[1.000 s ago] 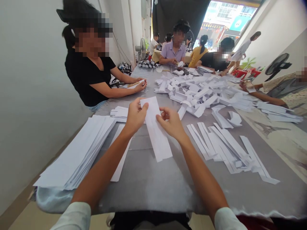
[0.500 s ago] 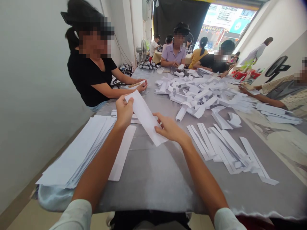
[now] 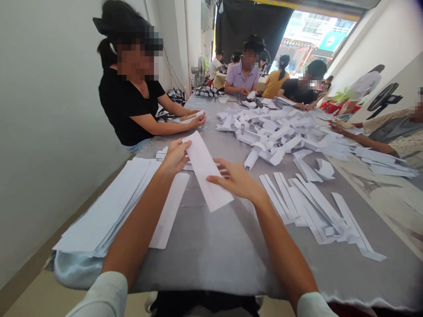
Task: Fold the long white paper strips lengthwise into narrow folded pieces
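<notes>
A long white paper strip (image 3: 205, 169) lies tilted across the grey table cover (image 3: 214, 259), with its top end leaning left. My left hand (image 3: 175, 158) pinches its upper left edge. My right hand (image 3: 235, 179) holds its right edge, with the fingers reaching over the paper. Under my left forearm lies a single flat paper strip (image 3: 172, 207). Left of that is a thick stack of white paper strips (image 3: 105, 207). Loose folded paper pieces (image 3: 271, 132) are heaped ahead of my hands, and more long strips (image 3: 310, 209) lie to the right.
A seated person in a black top (image 3: 128, 105) handles paper at the table's left side, beside a plain wall (image 3: 49, 132). Another person's arm (image 3: 363, 141) reaches in from the right. Several more people sit farther along the table.
The paper strip has swung from nearly upright to tilted, its top end going left. My hands have moved up its edges, and the head view has drifted slightly.
</notes>
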`<action>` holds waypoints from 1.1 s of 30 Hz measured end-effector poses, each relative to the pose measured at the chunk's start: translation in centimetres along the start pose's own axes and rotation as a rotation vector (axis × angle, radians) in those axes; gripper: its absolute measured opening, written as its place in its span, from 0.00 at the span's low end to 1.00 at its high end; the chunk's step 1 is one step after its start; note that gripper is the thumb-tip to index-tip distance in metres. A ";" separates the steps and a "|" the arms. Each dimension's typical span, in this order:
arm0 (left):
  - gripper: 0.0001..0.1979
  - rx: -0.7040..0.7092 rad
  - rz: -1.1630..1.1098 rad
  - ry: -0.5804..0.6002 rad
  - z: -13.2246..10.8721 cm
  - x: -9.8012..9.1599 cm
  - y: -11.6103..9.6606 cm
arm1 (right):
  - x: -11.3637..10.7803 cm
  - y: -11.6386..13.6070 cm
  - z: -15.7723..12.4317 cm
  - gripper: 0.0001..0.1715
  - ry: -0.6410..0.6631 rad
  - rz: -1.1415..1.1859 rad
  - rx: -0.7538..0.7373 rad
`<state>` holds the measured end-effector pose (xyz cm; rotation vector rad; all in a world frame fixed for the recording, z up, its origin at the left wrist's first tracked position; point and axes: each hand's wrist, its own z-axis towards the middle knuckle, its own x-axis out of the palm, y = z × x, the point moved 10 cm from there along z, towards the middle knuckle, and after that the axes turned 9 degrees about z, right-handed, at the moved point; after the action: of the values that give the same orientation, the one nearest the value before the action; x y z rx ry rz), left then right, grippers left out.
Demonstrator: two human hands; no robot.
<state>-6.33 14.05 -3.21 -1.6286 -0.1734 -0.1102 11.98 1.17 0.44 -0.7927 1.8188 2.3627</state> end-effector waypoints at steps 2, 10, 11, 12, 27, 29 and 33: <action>0.06 -0.019 -0.005 0.173 -0.9 2.3 0.2 | -0.3 0.5 0.4 0.32 -0.062 0.198 -0.051; 0.21 0.011 0.026 0.437 -5.3 7.9 -0.2 | -3.6 -2.3 0.9 0.29 -0.559 0.535 -0.073; 0.22 0.028 0.041 0.428 -5.6 8.1 -0.3 | -3.8 -2.6 0.8 0.29 -0.591 0.550 -0.074; 0.23 0.045 0.057 0.412 -5.8 8.2 -0.4 | -3.9 -2.8 0.8 0.29 -0.613 0.565 -0.074; 0.36 0.183 0.238 0.380 -7.6 8.6 -1.7 | -3.1 -4.2 0.9 0.30 -0.652 0.512 0.011; 0.40 0.201 0.239 0.398 -7.6 8.6 -1.7 | -3.1 -4.5 0.9 0.31 -0.657 0.542 0.019; 0.49 0.303 0.280 0.479 -8.1 9.6 -1.6 | -2.5 -4.7 1.2 0.31 -0.631 0.576 0.006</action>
<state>3.13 6.53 0.64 -1.2693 0.3884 -0.2424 15.33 4.36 -2.44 0.5218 1.8989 2.4655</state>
